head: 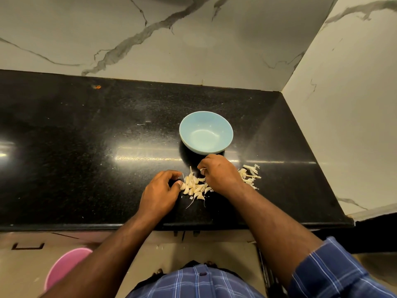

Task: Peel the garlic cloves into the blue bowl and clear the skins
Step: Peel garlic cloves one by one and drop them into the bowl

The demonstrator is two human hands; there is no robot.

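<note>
A pale blue bowl (206, 132) stands on the black counter with nothing inside it. Just in front of it lies a heap of several unpeeled garlic cloves (194, 187). My left hand (160, 190) rests at the left edge of the heap, fingers curled, its thumb tip touching a clove. My right hand (219, 173) sits over the heap's right side, fingers curled down and pinching a clove at their tips. A small pile of dry garlic skins and stems (250, 175) lies to the right of my right hand.
The black granite counter (86, 147) runs left, bounded by a marble wall behind and another on the right. Its front edge is close to my body. A pink bucket (64, 267) stands on the floor at lower left.
</note>
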